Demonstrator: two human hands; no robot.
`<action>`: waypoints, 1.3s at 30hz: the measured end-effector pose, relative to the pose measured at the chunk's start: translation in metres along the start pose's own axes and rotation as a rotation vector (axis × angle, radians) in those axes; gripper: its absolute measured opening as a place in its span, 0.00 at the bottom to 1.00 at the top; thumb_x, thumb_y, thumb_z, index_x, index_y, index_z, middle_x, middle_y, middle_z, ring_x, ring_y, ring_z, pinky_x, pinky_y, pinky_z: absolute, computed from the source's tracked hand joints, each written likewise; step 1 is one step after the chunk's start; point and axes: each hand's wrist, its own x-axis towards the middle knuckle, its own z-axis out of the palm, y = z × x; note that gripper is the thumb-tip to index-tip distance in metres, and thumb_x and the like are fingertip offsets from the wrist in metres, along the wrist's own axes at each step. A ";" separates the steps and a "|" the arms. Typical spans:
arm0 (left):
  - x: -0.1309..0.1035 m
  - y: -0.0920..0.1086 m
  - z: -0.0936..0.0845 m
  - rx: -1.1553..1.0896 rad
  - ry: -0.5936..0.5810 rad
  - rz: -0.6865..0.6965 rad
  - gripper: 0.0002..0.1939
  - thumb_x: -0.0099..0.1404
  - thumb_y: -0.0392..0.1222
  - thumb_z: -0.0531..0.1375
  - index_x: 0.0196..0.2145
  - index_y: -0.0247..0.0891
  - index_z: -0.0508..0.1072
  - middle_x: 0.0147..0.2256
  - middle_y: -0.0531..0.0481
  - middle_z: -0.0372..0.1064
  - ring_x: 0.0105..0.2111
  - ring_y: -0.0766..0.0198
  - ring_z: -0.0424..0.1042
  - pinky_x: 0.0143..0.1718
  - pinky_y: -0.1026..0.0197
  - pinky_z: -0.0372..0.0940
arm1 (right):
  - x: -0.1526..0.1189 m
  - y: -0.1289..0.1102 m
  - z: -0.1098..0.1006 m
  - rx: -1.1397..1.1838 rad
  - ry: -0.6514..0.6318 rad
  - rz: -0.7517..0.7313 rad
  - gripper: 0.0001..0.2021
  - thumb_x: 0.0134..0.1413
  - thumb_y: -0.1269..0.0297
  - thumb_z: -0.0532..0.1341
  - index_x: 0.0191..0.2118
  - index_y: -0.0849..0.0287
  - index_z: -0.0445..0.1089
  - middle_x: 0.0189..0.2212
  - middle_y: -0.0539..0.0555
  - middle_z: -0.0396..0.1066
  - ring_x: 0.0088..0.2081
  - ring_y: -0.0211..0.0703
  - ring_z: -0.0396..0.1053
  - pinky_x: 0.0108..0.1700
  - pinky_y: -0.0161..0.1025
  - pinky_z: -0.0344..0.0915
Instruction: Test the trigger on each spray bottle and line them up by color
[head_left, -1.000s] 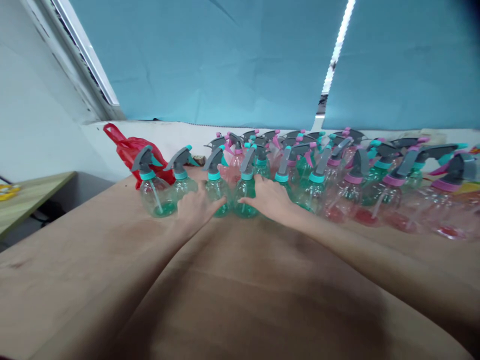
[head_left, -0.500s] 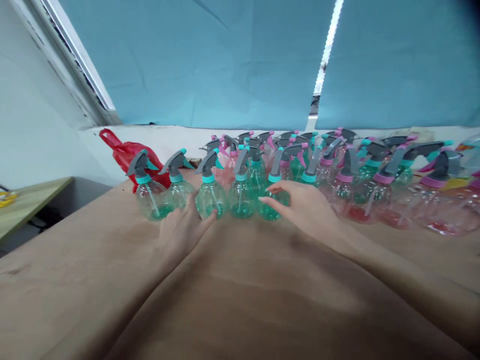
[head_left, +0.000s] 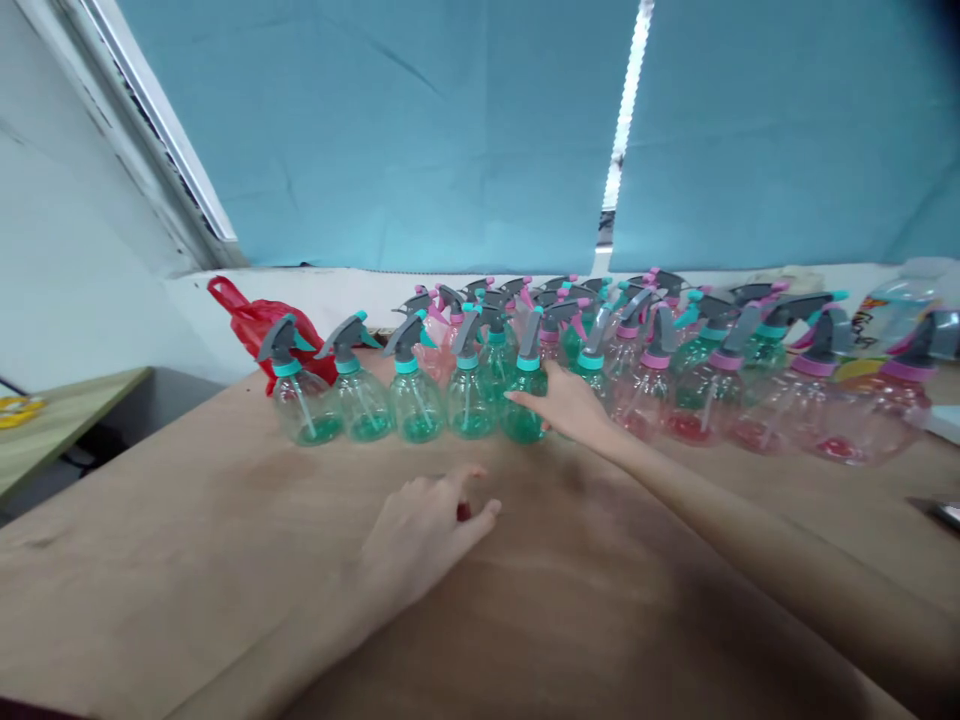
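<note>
A: What has just changed?

B: The left hand (head_left: 420, 525) has come away from the row of spray bottles (head_left: 420, 412). It is now over the bench (head_left: 187, 540), well in front of them, its fingers loosely curved, thumb and forefinger apart (a small dark red patch (head_left: 463, 511) shows between them; I cannot tell what it is).

A: And the right hand (head_left: 574, 400)?

B: It is at the fifth green bottle (head_left: 523, 428) from the left. The thumb lies across the front and the other fingers go round the right side, partly hidden. I judge that they touch it, but cannot tell whether they grip it.

A: Where does that bottle stand?

B: Upright in the front row, just beside the fourth green bottle (head_left: 471, 408). On its other side a teal-collared bottle (head_left: 591, 363) is mostly hidden by the hand, and the pink bottles (head_left: 694, 425) carry on from there. A red bag (head_left: 262, 322) sits behind the row's left end.

A: What does the change mean for the work?

B: As I read it, the right hand alone is handling the row. The four bottles to its left stand upright in a near-even line, with no hand on them.
</note>
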 end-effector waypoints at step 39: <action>0.060 0.131 0.043 -0.662 0.298 0.341 0.07 0.56 0.38 0.55 0.35 0.41 0.63 0.28 0.56 0.62 0.27 0.64 0.64 0.30 0.60 0.60 | -0.135 0.178 -0.053 -0.037 -0.245 -0.428 0.36 0.56 0.42 0.58 0.65 0.56 0.54 0.63 0.62 0.59 0.63 0.58 0.56 0.62 0.60 0.55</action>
